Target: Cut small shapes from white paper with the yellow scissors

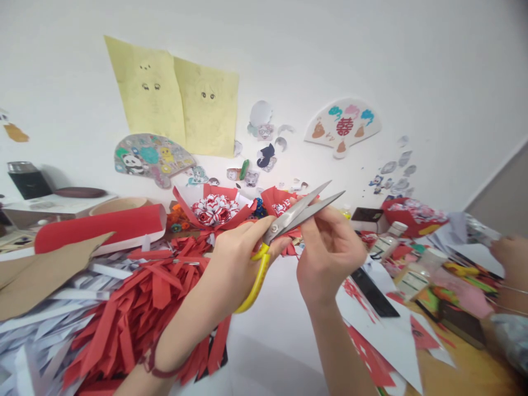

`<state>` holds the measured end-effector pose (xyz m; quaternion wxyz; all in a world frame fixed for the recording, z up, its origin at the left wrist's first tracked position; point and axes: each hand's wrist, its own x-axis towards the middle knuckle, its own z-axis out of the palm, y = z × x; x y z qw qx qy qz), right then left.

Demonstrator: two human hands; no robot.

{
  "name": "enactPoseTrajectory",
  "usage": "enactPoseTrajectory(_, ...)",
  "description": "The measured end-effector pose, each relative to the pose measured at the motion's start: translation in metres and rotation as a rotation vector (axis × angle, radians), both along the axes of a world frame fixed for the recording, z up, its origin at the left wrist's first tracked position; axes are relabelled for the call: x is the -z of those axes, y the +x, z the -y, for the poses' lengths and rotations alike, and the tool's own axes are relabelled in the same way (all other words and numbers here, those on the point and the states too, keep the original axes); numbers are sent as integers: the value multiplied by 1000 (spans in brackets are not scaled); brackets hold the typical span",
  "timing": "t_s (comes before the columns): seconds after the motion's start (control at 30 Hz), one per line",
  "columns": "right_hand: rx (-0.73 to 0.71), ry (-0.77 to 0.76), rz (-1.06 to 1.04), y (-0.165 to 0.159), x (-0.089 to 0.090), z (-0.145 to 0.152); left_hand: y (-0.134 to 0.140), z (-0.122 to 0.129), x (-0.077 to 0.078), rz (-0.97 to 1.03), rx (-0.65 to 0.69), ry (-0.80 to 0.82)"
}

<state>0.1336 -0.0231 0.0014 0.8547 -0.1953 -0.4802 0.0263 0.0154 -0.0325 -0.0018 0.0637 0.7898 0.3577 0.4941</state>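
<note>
Yellow-handled scissors [260, 278] are in my left hand [233, 261], which is wrapped round the handles. Their metal blades stand a little apart and point up to the right, in front of my right hand [328, 256]. The fingers of my right hand are curled and pinched together just behind the blades. Whatever they hold, if anything, is hidden or too small to make out. Below both hands lies a white sheet of paper [268, 335]. A big heap of red paper strips [136, 308] sits beside my left forearm.
White paper strips [45, 319] and a red paper roll [101, 226] lie at the left. Paper-flower bouquets [215, 209] stand against the wall. Rightward are glue bottles [418, 269], a dark flat bar [374, 294] and paper scraps. Another person's hand [511, 256] shows at the right edge.
</note>
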Motion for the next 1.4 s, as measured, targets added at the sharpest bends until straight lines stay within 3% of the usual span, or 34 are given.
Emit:
enactPoseTrajectory(0.47, -51, -5, -98, -6, 4, -2, 3, 1, 3, -15, -35, 20)
enactPoseTrajectory(1.4, 67, -20, -105, -7, 6, -3, 5, 4, 0, -18, -59, 27)
